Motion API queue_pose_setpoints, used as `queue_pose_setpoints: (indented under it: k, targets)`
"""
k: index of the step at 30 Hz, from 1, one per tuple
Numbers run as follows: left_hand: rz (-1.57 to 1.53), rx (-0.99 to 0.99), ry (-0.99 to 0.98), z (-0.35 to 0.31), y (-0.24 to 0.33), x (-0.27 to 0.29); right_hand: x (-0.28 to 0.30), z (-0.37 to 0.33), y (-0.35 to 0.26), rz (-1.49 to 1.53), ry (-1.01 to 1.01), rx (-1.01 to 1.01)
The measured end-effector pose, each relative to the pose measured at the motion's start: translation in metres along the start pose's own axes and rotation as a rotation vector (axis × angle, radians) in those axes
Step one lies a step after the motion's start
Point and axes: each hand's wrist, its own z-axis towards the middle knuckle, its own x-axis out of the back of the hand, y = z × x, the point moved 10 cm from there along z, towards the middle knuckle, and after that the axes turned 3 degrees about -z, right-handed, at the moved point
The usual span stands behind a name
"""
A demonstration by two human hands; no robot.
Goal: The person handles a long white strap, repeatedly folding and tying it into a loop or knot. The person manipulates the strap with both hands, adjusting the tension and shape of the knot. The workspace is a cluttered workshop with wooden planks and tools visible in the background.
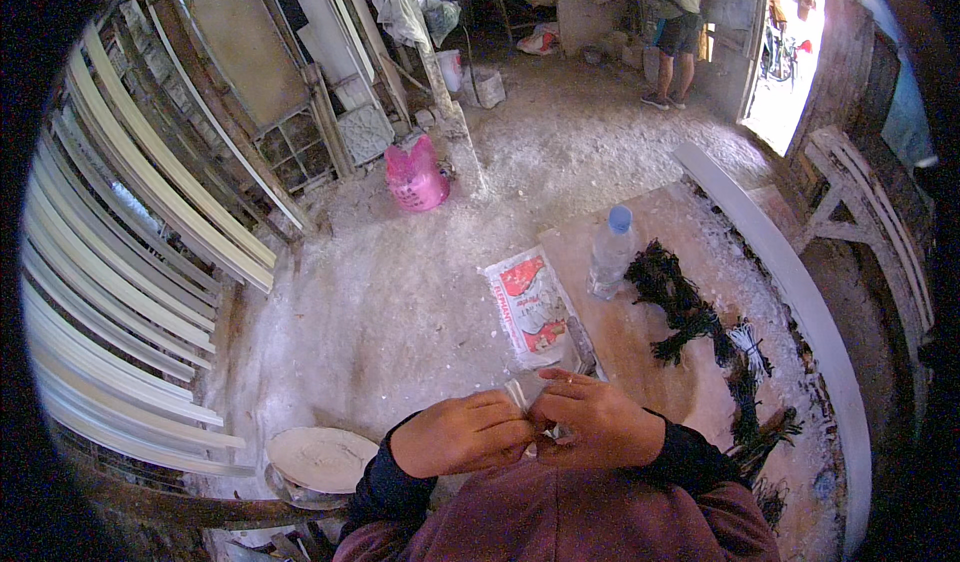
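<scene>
Close in front of my body, my left hand (465,432) and my right hand (597,422) meet, fingers bent and pinched together. Between them is a small, thin, greyish-white piece (525,388), like paper or plastic; its kind I cannot make out. Just beyond the hands, a flat white and red printed bag (522,297) lies at the left edge of the brownish board (655,402). A clear plastic bottle with a blue cap (610,257) stands upright behind it. To the right lie several bundles of black strands (665,277) and a small whitish bundle (748,347).
A long white strip (785,252) borders the board on the right. A round pale dish (322,459) sits at lower left. Long white mouldings (130,372) are stacked at left. A pink bag (417,174) stands on the dusty floor. Another person (680,42) stands near the bright doorway.
</scene>
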Motion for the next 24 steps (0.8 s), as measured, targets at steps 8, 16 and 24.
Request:
queue_pose_setpoints:
  k: [8,16,24]
  targets:
    - [-0.052,-0.002,0.149,0.001,-0.01,0.002,-0.012,-0.006,0.021,0.133,0.048,0.008]
    - [-0.244,0.053,0.165,-0.001,-0.029,0.0,-0.017,-0.012,0.035,0.179,0.048,-0.041]
    - [-0.398,0.12,0.106,-0.001,-0.038,-0.009,-0.028,-0.016,0.035,0.235,-0.061,-0.084]
